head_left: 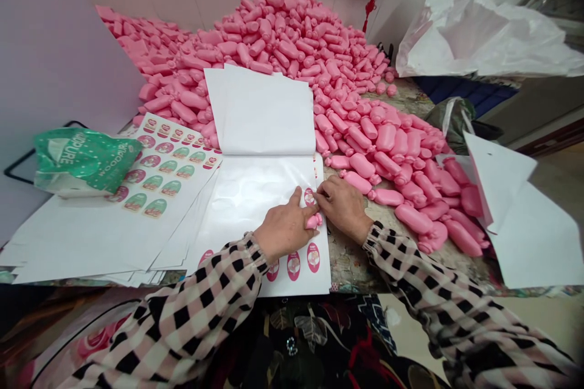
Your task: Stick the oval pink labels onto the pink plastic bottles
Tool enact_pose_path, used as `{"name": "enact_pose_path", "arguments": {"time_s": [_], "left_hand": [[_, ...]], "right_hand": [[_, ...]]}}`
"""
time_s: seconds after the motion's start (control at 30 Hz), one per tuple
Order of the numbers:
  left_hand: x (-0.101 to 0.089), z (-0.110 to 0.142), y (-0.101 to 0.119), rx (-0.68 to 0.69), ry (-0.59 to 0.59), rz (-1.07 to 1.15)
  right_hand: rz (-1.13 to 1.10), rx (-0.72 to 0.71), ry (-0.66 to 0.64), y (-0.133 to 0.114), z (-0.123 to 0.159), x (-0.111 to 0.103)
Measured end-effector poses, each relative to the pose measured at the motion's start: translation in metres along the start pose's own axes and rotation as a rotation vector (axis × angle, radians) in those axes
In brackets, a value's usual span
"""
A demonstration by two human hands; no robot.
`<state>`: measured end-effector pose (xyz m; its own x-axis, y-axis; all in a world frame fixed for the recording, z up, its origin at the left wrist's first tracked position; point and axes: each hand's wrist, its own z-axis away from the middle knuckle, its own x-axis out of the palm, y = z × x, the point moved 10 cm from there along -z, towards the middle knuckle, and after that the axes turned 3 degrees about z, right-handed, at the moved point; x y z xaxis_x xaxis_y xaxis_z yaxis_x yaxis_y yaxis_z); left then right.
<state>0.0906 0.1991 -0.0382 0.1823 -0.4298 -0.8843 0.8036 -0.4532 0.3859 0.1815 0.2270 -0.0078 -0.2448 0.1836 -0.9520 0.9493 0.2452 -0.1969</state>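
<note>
A desk is carrying everything here, its mottled surface showing between the sheets and the bottles. A big heap of pink bottles is filling its far side and spilling down toward the near right. At the far right, a white plastic bag is lying crumpled. Loose sheets are spreading in overlapping layers over the near left, a printed sheet of stickers lying on top of them. White folded boards are standing out at the near right. In the middle, a sticker sheet is lying flat, a white backing extending beyond it toward the heap. A green bag is resting over the papers on the left. The left hand is leaning on the sticker sheet, one finger pointing toward the far side, while the thumb and another finger are closing around a small pink bottle. Just to the right, the right hand is pinching, thumb and fingertips pressing together at the right edge of an oval sticker, which is lying just beyond the held bottle, near the sheet's right edge.
</note>
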Motion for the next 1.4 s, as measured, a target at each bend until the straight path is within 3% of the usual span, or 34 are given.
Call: {"name": "enact_pose_path", "arguments": {"time_s": [0.73,1.07,1.17,1.27,1.33,1.4], "left_hand": [[-0.003,-0.005,-0.002,-0.004,0.007,0.029],[-0.006,0.009,0.005,0.059,0.03,0.058],[-0.018,0.024,0.006,0.12,0.138,0.271],[-0.034,0.043,-0.012,0.046,0.326,0.784],[-0.025,0.051,-0.026,-0.064,0.341,1.275],[-0.005,0.052,-0.025,-0.164,0.236,1.755]], "right_hand": [[-0.074,-0.035,0.097,-0.004,0.007,-0.007],[-0.57,0.279,0.286,0.034,0.022,-0.011],[-0.727,0.35,0.303,0.045,0.023,-0.013],[-0.868,0.377,0.291,0.044,0.026,-0.02],[-0.947,0.404,0.272,0.036,0.031,-0.025],[-1.011,0.407,0.244,0.022,0.037,-0.029]]}}
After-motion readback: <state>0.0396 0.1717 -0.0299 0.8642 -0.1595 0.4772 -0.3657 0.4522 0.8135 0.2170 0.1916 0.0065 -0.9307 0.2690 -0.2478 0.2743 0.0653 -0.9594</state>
